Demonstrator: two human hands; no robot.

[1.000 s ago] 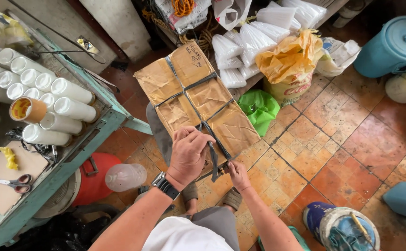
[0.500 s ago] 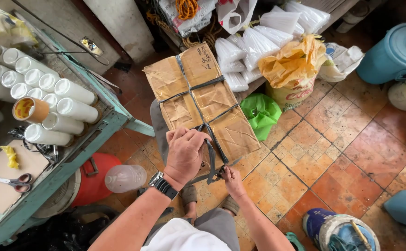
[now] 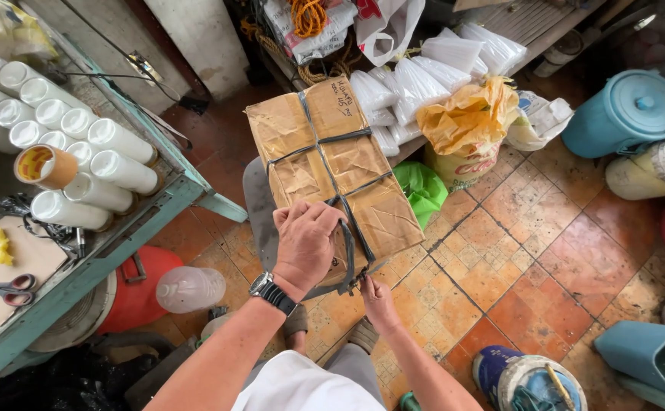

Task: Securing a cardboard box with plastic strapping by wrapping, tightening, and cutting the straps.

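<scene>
A long parcel (image 3: pixel 332 171) wrapped in brown paper is stood on a grey stool (image 3: pixel 255 205) between the knees, tilted away from the body so that its near end is brought within easy reach. It is bound with dark flat strapping (image 3: pixel 345 190), run once along its length and crossed by 2 bands, so the wrapping is kept tight at several places. The left hand (image 3: pixel 304 242) is laid flat over the near end of the parcel, its fingers curled down over the edge and onto the strap, apparently so that the load is steadied and kept from sliding off the stool. The right hand (image 3: pixel 376 299) is held lower, just below the near corner, with its fingers closed around a small dark tool or clip (image 3: pixel 357 285) at the loose end of the strap; what exactly is pinched cannot be told. A wristwatch (image 3: pixel 271 292) is worn on the left wrist. To the left, a green-edged bench (image 3: pixel 130 236) is loaded with white rolls (image 3: pixel 81 144) laid on their sides, stacked so the ends face outward, and scissors (image 3: pixel 1 288) are left on a board beside them. Behind the parcel, clear bags (image 3: pixel 416 84), a yellow bag (image 3: pixel 465 122) and a green bag (image 3: pixel 422 190) are piled; a blue lidded bin (image 3: pixel 625 114) is set on the tiled floor (image 3: pixel 545 251).
</scene>
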